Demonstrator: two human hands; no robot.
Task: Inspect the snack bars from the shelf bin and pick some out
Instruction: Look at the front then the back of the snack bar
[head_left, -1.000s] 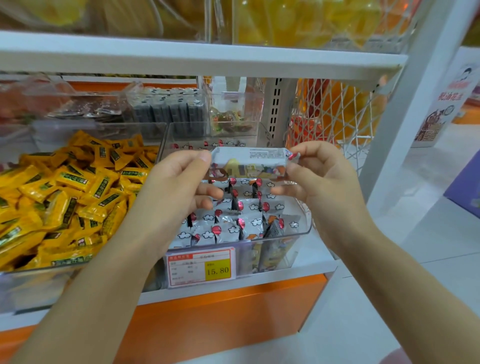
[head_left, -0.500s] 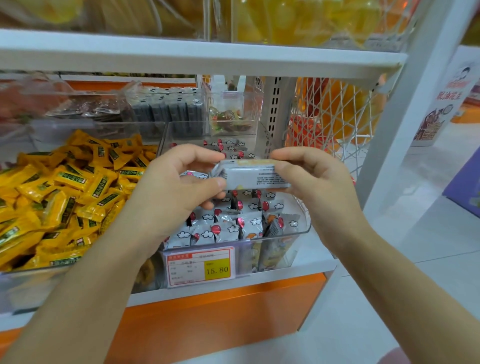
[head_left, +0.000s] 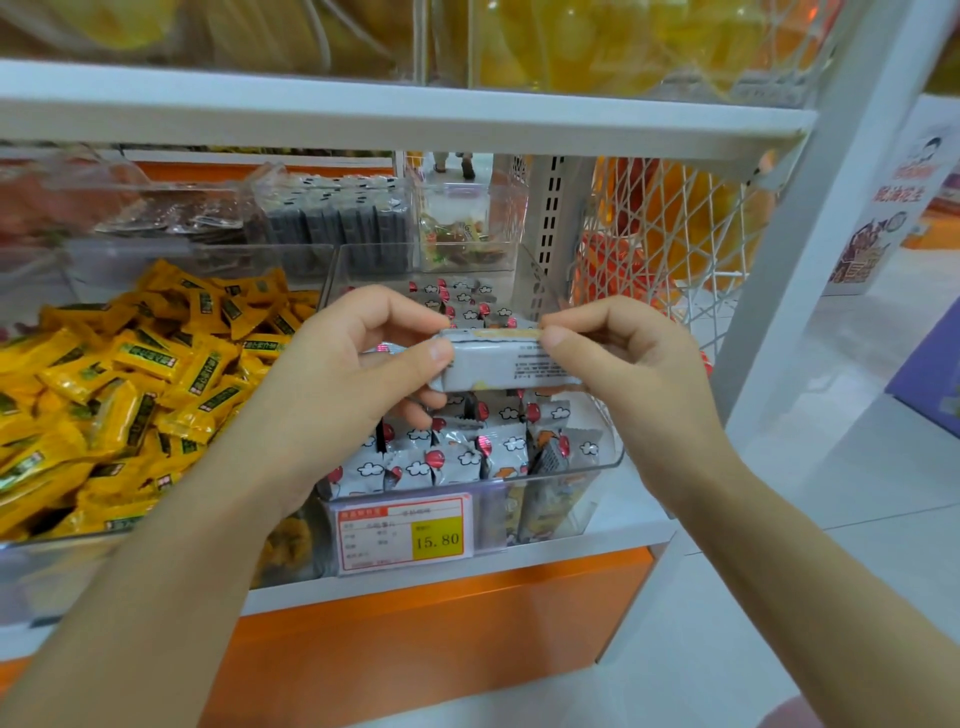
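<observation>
A grey-wrapped snack bar is held level between both hands, its printed back side facing me. My left hand pinches its left end between thumb and fingers. My right hand pinches its right end. The bar hovers just above a clear shelf bin that holds several more grey bars with red balloons and white clouds on their wrappers. A price tag reading 15.80 is fixed to the bin's front.
A bin of yellow wrapped candies sits to the left. Dark packets and a small clear box of sweets stand behind. A white shelf board runs overhead, a white net and upright post at right.
Both hands have turned the bar over, from its picture side to its printed back, and lowered it slightly toward the bin. Both hands keep their hold.
</observation>
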